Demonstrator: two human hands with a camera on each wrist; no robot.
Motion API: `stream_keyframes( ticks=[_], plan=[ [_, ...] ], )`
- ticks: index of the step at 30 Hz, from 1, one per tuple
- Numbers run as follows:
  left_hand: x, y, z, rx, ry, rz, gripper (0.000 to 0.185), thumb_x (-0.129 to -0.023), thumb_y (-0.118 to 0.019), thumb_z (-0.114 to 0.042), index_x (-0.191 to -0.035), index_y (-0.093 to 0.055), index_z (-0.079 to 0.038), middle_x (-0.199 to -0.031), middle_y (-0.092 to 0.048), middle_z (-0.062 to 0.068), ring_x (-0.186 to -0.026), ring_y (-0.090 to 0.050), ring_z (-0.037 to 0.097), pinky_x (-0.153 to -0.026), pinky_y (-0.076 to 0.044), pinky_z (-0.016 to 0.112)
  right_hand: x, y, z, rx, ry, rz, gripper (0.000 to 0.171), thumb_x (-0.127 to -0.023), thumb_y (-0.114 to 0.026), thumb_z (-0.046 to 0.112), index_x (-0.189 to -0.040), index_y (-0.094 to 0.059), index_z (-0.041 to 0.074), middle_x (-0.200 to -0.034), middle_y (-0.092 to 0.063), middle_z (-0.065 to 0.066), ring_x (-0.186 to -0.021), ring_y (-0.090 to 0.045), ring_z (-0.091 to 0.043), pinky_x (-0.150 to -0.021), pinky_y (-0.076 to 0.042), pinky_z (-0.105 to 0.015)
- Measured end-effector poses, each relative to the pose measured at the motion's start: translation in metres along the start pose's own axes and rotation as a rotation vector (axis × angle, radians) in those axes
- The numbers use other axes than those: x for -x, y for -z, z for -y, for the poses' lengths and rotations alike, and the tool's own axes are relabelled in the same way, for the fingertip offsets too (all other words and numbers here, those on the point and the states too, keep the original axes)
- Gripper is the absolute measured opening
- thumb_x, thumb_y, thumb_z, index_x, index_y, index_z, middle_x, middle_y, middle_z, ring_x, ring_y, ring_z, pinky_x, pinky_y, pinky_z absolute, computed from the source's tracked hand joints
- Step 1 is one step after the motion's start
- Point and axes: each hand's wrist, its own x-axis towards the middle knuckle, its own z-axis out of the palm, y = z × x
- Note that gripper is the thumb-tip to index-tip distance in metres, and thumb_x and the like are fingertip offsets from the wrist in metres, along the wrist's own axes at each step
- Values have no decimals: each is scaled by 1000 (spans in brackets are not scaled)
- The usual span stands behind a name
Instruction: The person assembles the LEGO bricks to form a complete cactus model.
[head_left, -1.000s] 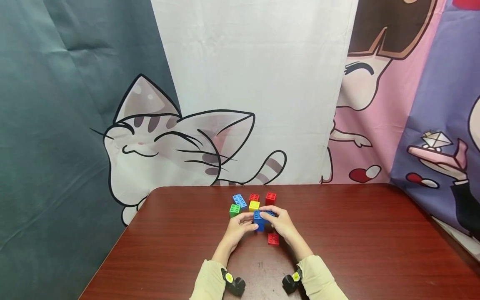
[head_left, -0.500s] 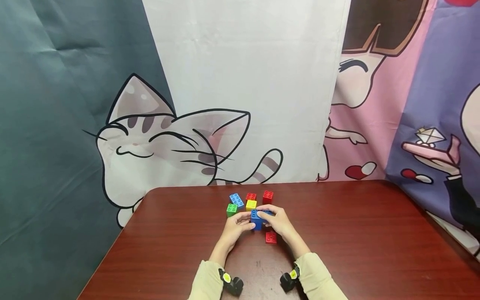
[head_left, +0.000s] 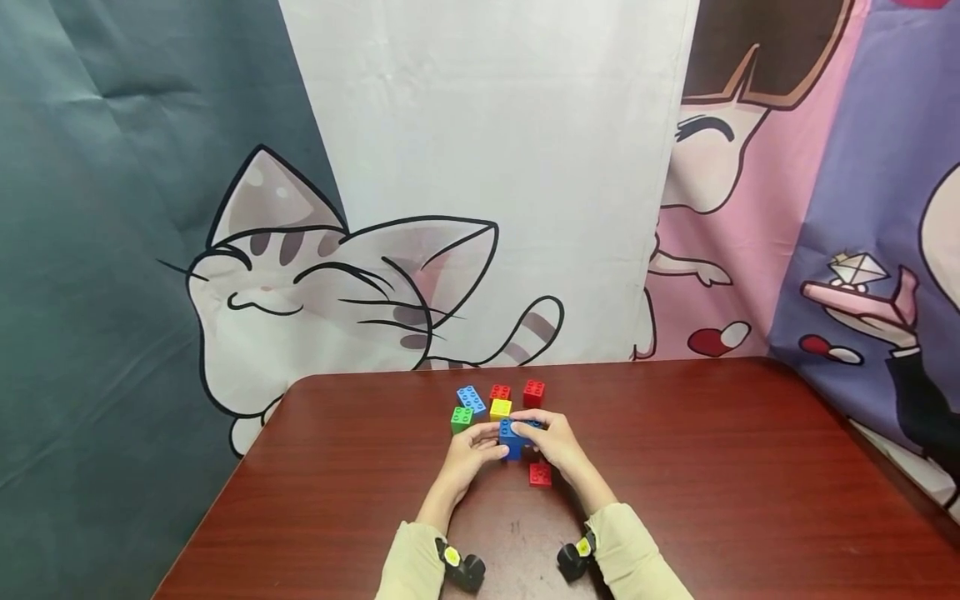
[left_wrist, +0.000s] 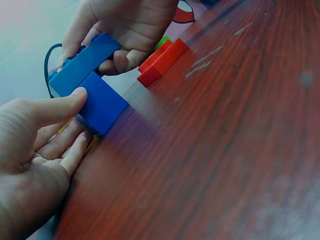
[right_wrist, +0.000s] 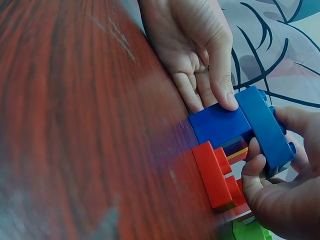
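Note:
Both hands meet at the middle of the table over two blue bricks. My left hand (head_left: pixel 480 450) pinches a square dark blue brick (left_wrist: pixel 102 102), thumb on its upper edge and fingers behind it. That brick (right_wrist: pixel 220 122) rests on the table. My right hand (head_left: pixel 544 439) grips a long blue brick (left_wrist: pixel 82 62) set on top of the square one (head_left: pixel 512 439), with its fingers curled round the long brick (right_wrist: pixel 265 127). A flat red brick (head_left: pixel 539 474) lies on the table just under my right hand and shows again in the right wrist view (right_wrist: pixel 215 175).
Beyond the hands lie several loose bricks: green (head_left: pixel 461 418), light blue (head_left: pixel 471 399), yellow (head_left: pixel 500 409) and two red (head_left: pixel 499 392) (head_left: pixel 534 392). The dark wood table (head_left: pixel 712 467) has bare surface left and right. A printed cartoon cloth hangs behind its far edge.
Both hands keep their hold on the blue bricks and have hardly moved. The head view has drifted slightly, so everything sits a little further left.

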Motion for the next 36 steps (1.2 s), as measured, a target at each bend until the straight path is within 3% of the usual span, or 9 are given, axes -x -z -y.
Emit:
stream_keyframes(
  ticks=[7, 14, 23, 36],
  plan=[
    [1, 1, -2, 16, 2, -1, 44, -80, -70, -10, -121, -57, 2, -121, -61, 22, -112, -60, 26, -97, -50, 34, -2, -1, 0, -9, 11, 10, 23, -82, -70, 19, -102, -71, 7, -84, -67, -5, -60, -48, -14, -52, -41, -22],
    [11, 0, -28, 5, -11, 3, 42, -82, -67, -7, -120, -56, 6, -120, -60, 25, -113, -59, 32, -98, -49, 39, -6, 1, 3, 9, 9, 13, 24, -83, -69, 22, -103, -70, 8, -93, -67, -9, -67, -52, -15, -57, -44, -23],
    [-1, 2, 3, -2, 16, 13, 45, -81, -69, -9, -121, -56, 5, -120, -61, 22, -111, -60, 27, -96, -50, 37, 0, 0, 3, 40, -24, -11, 30, -81, -71, 20, -103, -64, 2, -93, -62, -12, -66, -51, -15, -57, -45, -25],
    [-1, 3, 4, 2, 29, 11, 44, -80, -70, -11, -120, -56, 3, -120, -61, 21, -111, -60, 26, -98, -49, 38, 2, 1, 4, 81, -51, -11, 35, -81, -70, 23, -106, -61, 0, -97, -60, -16, -69, -53, -16, -58, -47, -24]
  ],
)
